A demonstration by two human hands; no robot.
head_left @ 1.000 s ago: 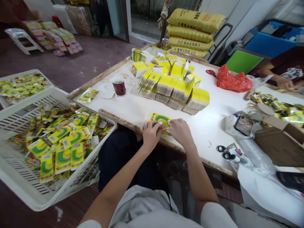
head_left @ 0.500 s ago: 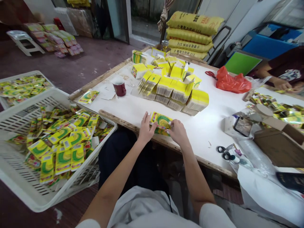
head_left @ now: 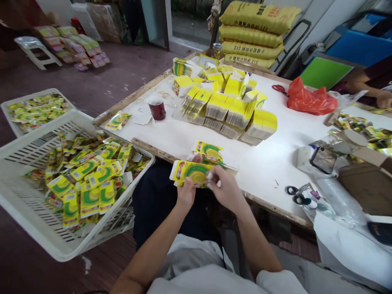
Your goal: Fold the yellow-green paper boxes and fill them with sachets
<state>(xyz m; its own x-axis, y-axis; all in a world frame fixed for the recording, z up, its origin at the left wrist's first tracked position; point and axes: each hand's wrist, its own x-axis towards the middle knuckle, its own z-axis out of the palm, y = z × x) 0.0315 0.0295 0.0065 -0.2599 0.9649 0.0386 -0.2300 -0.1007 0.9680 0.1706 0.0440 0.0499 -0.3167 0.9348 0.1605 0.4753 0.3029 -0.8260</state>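
Note:
A yellow and green printed carton (head_left: 192, 172) is held above the table's near edge, its flap sticking out at the left end. My left hand (head_left: 187, 191) grips it from below, thumb on the printed face. At the carton's right end, the fingers of my right hand (head_left: 225, 185) are closed on it, with white coverings on some fingertips. Just behind lies another yellow and green carton (head_left: 210, 150) on the white tabletop (head_left: 171, 141). Farther back stand rows of stacked flat yellow cartons (head_left: 232, 110).
A white plastic basket (head_left: 76, 247) full of yellow packets stands at my left. On the table are a maroon mug (head_left: 157, 108), a red plastic bag (head_left: 310, 98), scissors (head_left: 298, 195) and a phone (head_left: 324, 159). A co-worker's hand (head_left: 384, 99) shows at far right.
A carton has been lifted off the table toward me and is now between both hands. My left hand has moved from the carton's side to beneath it. The view has shifted slightly.

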